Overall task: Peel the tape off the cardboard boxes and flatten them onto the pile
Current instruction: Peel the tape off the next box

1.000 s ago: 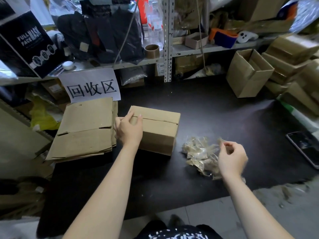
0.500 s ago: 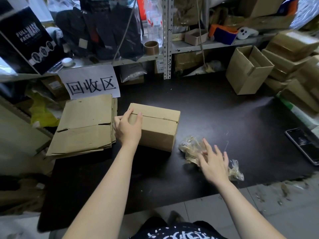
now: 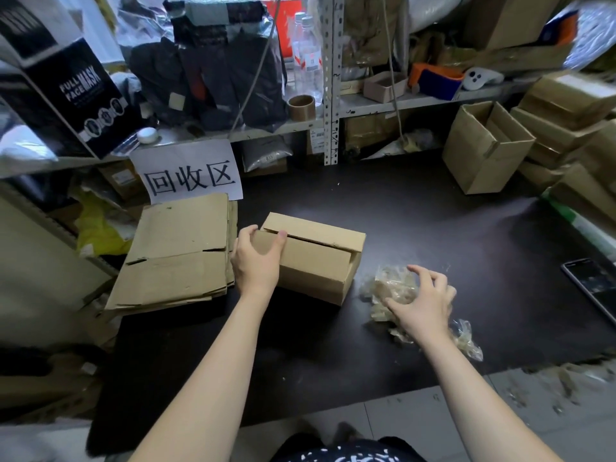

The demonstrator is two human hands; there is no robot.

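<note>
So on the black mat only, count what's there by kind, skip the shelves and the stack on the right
Brown cardboard boxes still standing: 2, closed one under the left hand, open one
Piles of flattened brown cardboard: 1
Wads of clear peeled tape under the right hand: 1
Black phones: 1
Total: 5

My left hand [image 3: 256,261] covers the near left corner of the brown cardboard box [image 3: 316,261], so I can't see how the flaps meet there, nor whether any tape is left along the seam. My right hand [image 3: 423,303] hides the middle of the crumpled wad of clear peeled tape [image 3: 388,288]. The dark phone [image 3: 596,288] on the black surface [image 3: 416,211] runs off the right edge. The stacked brown cartons [image 3: 573,105] at far right are smeared by blur. The flattened cardboard pile [image 3: 176,251] conceals its lower sheets; I can't count them.
</note>
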